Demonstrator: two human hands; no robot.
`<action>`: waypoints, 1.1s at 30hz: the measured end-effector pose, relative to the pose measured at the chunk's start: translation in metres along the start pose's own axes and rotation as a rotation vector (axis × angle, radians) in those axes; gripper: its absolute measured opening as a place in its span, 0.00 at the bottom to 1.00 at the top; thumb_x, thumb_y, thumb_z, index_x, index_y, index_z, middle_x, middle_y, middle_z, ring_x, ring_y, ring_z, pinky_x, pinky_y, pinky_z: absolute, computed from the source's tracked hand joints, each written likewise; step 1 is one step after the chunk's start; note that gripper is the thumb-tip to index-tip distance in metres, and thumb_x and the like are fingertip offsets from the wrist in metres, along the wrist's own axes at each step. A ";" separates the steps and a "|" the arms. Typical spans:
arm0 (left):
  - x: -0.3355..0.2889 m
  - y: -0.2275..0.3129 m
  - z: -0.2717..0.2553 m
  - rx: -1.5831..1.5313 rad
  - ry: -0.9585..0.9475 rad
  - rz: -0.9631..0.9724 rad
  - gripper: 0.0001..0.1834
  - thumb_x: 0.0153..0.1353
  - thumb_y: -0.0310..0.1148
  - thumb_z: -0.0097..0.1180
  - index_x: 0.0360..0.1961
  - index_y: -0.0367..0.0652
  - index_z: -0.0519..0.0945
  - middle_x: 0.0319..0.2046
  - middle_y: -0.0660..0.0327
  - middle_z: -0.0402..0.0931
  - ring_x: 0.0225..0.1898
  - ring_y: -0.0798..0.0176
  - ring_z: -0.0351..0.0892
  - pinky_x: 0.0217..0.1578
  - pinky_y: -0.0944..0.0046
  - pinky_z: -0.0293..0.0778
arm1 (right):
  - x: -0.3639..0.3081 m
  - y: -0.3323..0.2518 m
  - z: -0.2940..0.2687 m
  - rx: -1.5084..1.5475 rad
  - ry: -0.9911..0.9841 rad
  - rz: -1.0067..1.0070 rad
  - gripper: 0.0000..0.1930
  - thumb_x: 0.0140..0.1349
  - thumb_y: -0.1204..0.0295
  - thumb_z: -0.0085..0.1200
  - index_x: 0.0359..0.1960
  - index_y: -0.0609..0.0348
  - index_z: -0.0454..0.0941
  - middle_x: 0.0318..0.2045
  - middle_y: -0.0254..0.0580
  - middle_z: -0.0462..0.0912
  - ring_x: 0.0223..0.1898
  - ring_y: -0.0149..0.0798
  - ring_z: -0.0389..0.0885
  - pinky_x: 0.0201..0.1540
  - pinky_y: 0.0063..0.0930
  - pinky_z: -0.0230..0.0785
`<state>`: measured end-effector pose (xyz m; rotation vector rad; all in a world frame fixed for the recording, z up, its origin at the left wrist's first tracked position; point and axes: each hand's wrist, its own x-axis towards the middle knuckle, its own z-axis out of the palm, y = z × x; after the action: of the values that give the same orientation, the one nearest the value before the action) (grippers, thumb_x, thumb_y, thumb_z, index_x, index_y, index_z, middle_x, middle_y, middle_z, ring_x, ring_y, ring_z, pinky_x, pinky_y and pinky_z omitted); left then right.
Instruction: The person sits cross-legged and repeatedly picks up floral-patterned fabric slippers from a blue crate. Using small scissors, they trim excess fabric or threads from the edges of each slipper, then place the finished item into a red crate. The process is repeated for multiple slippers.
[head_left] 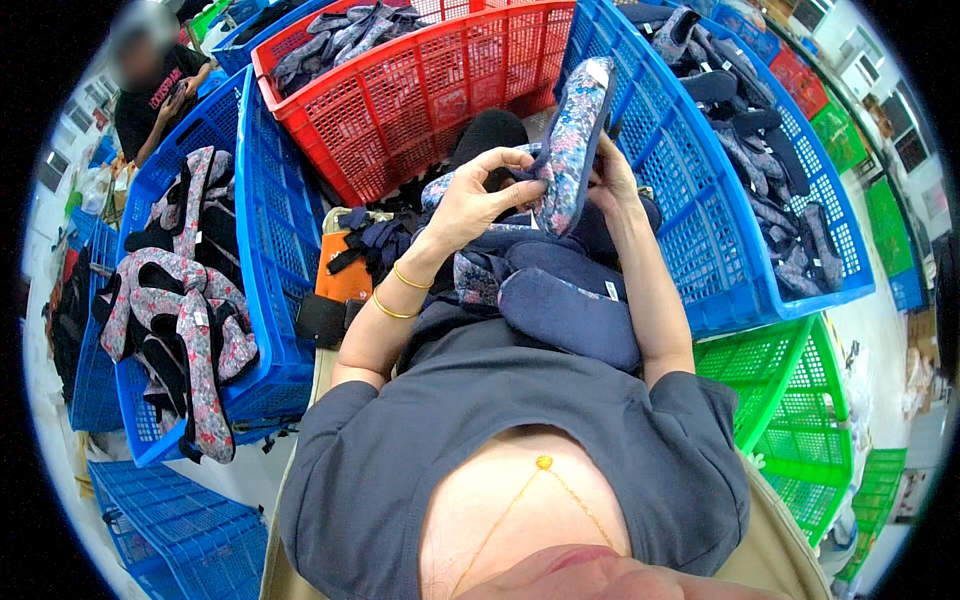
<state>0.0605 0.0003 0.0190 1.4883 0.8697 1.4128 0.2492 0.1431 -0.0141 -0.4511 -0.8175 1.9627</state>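
Observation:
A floral fabric slipper (580,145) with blue and pink flowers and a navy edge is held nearly upright over my lap. My left hand (482,198) pinches its dark edge between thumb and fingers from the left. On the far right side of the slipper, my right hand (612,178) grips it, with most of its fingers hidden behind. Below them in my lap lie several more slippers, one with its navy sole (568,312) turned up. A black rounded piece (490,137) shows just beyond my left hand.
A blue crate (275,230) at left holds grey-pink floral slippers (185,300). Ahead stands a red crate (430,100); at right, another blue crate (690,190) is full of dark slippers (765,165). A green crate (790,400) sits nearer right. Another person (160,90) stands at far left.

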 end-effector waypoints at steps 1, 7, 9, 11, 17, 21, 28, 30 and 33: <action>0.000 0.005 0.001 0.040 0.027 -0.055 0.14 0.58 0.26 0.63 0.45 0.37 0.79 0.37 0.62 0.79 0.37 0.72 0.77 0.38 0.71 0.75 | -0.001 0.001 -0.003 -0.134 0.084 -0.035 0.14 0.67 0.57 0.53 0.36 0.55 0.76 0.20 0.29 0.72 0.13 0.22 0.59 0.13 0.15 0.45; 0.003 -0.014 -0.013 0.829 0.064 0.462 0.12 0.53 0.29 0.65 0.40 0.42 0.82 0.33 0.57 0.79 0.31 0.60 0.79 0.34 0.65 0.75 | -0.022 -0.020 0.008 -0.895 0.242 -0.268 0.18 0.67 0.55 0.53 0.44 0.59 0.76 0.25 0.28 0.74 0.17 0.17 0.63 0.16 0.12 0.48; -0.003 -0.022 -0.012 0.907 0.118 0.556 0.12 0.51 0.27 0.65 0.39 0.43 0.83 0.33 0.58 0.79 0.32 0.59 0.79 0.35 0.64 0.76 | -0.026 -0.018 0.014 -1.012 0.174 -0.368 0.19 0.68 0.56 0.52 0.46 0.61 0.77 0.29 0.31 0.76 0.25 0.21 0.68 0.26 0.16 0.55; -0.015 -0.027 -0.010 0.970 0.209 0.640 0.14 0.47 0.24 0.64 0.38 0.44 0.84 0.33 0.59 0.78 0.32 0.59 0.79 0.36 0.63 0.77 | -0.031 -0.013 0.017 -1.128 0.023 -0.543 0.19 0.67 0.59 0.52 0.48 0.65 0.76 0.34 0.38 0.79 0.35 0.31 0.75 0.38 0.26 0.66; -0.031 -0.042 -0.009 0.875 0.254 0.686 0.19 0.41 0.18 0.63 0.39 0.42 0.82 0.38 0.57 0.79 0.38 0.55 0.81 0.40 0.60 0.78 | -0.077 -0.008 0.041 -1.601 -0.297 -0.642 0.21 0.57 0.64 0.63 0.48 0.60 0.74 0.31 0.44 0.79 0.29 0.40 0.81 0.31 0.30 0.73; -0.035 -0.044 -0.007 0.820 0.228 0.705 0.19 0.43 0.16 0.60 0.39 0.41 0.81 0.38 0.57 0.78 0.39 0.54 0.80 0.40 0.60 0.77 | -0.093 -0.001 0.023 -1.678 -0.324 -0.674 0.19 0.54 0.66 0.65 0.46 0.56 0.74 0.27 0.40 0.78 0.28 0.39 0.81 0.30 0.30 0.72; -0.036 -0.049 -0.007 0.888 0.203 0.844 0.20 0.42 0.14 0.57 0.39 0.41 0.82 0.33 0.60 0.73 0.35 0.58 0.76 0.38 0.62 0.76 | -0.096 0.007 0.034 -1.856 -0.376 -0.956 0.18 0.51 0.67 0.64 0.43 0.54 0.75 0.31 0.37 0.78 0.30 0.40 0.80 0.29 0.30 0.71; -0.036 -0.053 -0.008 0.882 0.215 0.859 0.19 0.42 0.14 0.58 0.38 0.41 0.82 0.32 0.60 0.72 0.34 0.59 0.76 0.36 0.63 0.76 | -0.098 0.006 0.039 -1.858 -0.389 -0.950 0.19 0.50 0.71 0.65 0.44 0.58 0.76 0.32 0.40 0.80 0.30 0.42 0.81 0.30 0.31 0.71; -0.038 -0.059 -0.008 0.844 0.238 0.817 0.18 0.43 0.16 0.60 0.38 0.42 0.83 0.30 0.61 0.70 0.33 0.61 0.75 0.33 0.65 0.75 | -0.098 0.003 0.036 -1.872 -0.349 -0.973 0.17 0.51 0.67 0.63 0.42 0.52 0.76 0.31 0.34 0.78 0.30 0.38 0.80 0.29 0.29 0.71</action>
<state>0.0536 -0.0126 -0.0499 2.5469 1.1487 1.9498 0.2743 0.0443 0.0074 -0.5131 -2.3614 -0.0788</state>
